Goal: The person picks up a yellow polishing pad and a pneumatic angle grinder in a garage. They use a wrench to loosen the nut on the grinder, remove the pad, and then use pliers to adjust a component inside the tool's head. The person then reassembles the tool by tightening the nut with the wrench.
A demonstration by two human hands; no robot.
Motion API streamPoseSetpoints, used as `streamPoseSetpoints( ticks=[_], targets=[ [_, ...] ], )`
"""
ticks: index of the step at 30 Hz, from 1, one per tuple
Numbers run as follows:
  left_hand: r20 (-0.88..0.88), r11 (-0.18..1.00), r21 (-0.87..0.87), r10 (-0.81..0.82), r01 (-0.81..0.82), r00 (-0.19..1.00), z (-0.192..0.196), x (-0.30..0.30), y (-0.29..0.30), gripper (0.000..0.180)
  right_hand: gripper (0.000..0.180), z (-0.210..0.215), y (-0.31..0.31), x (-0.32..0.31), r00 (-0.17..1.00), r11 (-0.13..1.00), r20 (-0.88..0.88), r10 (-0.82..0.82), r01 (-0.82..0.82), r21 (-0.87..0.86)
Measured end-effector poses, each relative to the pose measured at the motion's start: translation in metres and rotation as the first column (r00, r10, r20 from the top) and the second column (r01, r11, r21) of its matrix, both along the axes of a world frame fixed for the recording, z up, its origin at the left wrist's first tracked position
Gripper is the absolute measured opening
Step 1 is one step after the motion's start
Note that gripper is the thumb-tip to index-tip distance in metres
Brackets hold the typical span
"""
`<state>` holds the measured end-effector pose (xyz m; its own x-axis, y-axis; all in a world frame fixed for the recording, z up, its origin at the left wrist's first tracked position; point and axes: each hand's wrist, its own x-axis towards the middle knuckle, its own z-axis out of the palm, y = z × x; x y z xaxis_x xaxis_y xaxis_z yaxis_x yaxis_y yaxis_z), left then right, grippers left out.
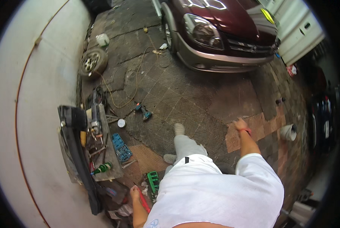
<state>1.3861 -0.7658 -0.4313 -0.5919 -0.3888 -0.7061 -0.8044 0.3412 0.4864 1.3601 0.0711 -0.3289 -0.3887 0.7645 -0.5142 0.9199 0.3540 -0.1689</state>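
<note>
Looking down at a paved yard, dark grey block paving with a reddish patch right of centre. At the bottom of the frame the person's white shirt fills most of the lower middle and hides the ground under it.

Left hand (135,193) is down at the lower left, closed around a red tool (143,202). It's long and thin, running down and to the right from the fist, and its far end is cut off by the shirt, so I can't tell what kind of tool it is. Right hand (240,124) is out right of centre over the reddish pavers, fingers spread, holding nothing, with a red band at the wrist.

Just right of the left hand sits a green socket tray (153,181). A bit further up there's a blue bit case (121,147) and a board (108,152) cluttered with hand tools and a green bottle (102,168); most of that pile is too small to make out. A black bumper (78,152) lies along the white wall (40,114) on the left.

Mid frame: a cordless drill (143,111), a cable (135,81) snaking up the paving, a white bucket (288,132) at the right.

Far end: a loose wheel (92,62) at upper left and a maroon car (219,32) across the top, its rear cut off by the frame. The right rim is too dark to read.
</note>
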Motion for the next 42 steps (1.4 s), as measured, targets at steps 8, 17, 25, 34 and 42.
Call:
streamPoseSetpoints(
  ticks=[8, 17, 25, 34, 42],
  targets=[
    [-0.026, 0.984, 0.039, -0.171, 0.172, 0.985, 0.065, -0.123, 0.178, 0.031, 0.067, -0.099, -0.084, 0.350, 0.917, 0.922, 0.296, -0.266, 0.332, -0.198],
    [-0.004, 0.563, 0.185, -0.819, 0.806, 0.573, 0.030, -0.115, 0.469, 0.037, 0.065, -0.148, -0.078, 0.423, 0.944, 0.775, 0.191, -0.269, 0.330, -0.539],
    [-0.166, 0.253, 0.006, -0.954, 0.967, 0.250, 0.065, -0.139, 0.743, 0.055, 0.076, -0.038, 0.088, 0.435, 0.948, 0.940, -0.205, -0.244, 0.180, -0.289],
    [0.255, -0.023, -0.060, -0.967, 0.998, -0.007, 0.064, -0.099, 0.973, 0.057, 0.031, -0.006, 0.146, 0.462, 0.834, 0.767, -0.203, -0.512, 0.338, -0.546],
    [0.347, -0.164, 0.109, -0.918, 0.980, -0.193, 0.025, -0.038, 1.259, 0.071, 0.034, 0.022, 0.336, 0.502, 0.491, 0.521, -0.229, -0.840, 0.615, -0.592]
  ],
)
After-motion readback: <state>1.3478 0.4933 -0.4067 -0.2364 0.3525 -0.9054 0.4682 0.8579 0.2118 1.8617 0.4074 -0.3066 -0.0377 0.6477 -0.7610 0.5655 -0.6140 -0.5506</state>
